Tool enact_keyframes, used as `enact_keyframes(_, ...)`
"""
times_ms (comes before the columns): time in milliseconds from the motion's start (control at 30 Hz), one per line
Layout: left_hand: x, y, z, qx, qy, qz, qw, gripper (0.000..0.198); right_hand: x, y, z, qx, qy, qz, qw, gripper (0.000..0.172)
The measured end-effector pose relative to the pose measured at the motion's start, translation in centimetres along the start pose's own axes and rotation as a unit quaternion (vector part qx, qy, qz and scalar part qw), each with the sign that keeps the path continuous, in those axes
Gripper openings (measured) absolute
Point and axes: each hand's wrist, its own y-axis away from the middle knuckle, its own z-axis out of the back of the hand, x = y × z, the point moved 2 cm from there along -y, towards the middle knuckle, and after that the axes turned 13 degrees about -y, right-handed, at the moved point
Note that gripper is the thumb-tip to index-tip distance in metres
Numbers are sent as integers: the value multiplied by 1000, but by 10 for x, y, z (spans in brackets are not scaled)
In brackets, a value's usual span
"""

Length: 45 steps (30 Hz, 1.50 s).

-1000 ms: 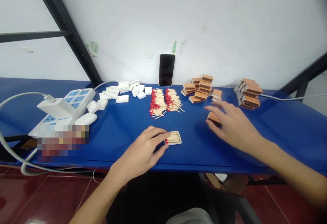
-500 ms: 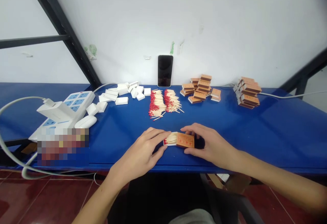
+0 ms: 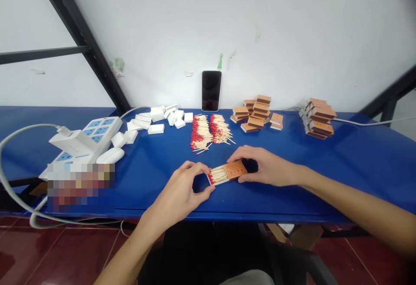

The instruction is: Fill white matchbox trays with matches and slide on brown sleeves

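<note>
A matchbox lies half slid apart near the front of the blue table. Its orange sleeve [image 3: 235, 170] is on the right, and its white inner tray, filled with red-headed matches [image 3: 218, 175], sticks out to the left. My left hand [image 3: 182, 190] pinches the tray's left end between thumb and fingers. Around the sleeve's right part my right hand [image 3: 268, 166] is closed, thumb on the near side and fingers on the far side. The box is tilted, its right end farther from me. Behind it lie two heaps of loose matches [image 3: 200, 134].
White inner trays [image 3: 156, 129] are piled at the back left. Several orange matchboxes [image 3: 255, 122] stand in a heap at centre right, with another stack [image 3: 320, 118] farther right. A phone [image 3: 211, 91] leans on the wall. A power strip [image 3: 107, 127] and cables occupy the left.
The matchbox has turned, its right end moving away from me. My right hand has shifted from loosely around the sleeve to gripping it, and more of the match heads show at the tray's left end.
</note>
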Motion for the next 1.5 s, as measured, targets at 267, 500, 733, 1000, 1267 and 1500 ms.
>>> enact_keyframes(267,4,4,-2,4,36,-28,999,34,15,-17,-24,-3,-33,29,999,41)
enact_keyframes(500,8,5,-3,-5,19,-7,1000,75,25,-10,-36,12,-29,67,997,36)
enact_keyframes(733,6,7,-6,30,-6,7,1000,53,-25,89,79,-329,303,-40,894,28)
enact_keyframes(1000,40,-33,29,-59,-250,-40,965,50,-107,156,148,-397,365,-178,823,36)
enact_keyframes(1267,92,-67,67,-52,-438,72,895,55,-123,158,145,-442,371,-198,792,35)
enact_keyframes(1500,122,-64,53,-1,-407,90,909,60,-123,152,141,-465,356,-209,784,33)
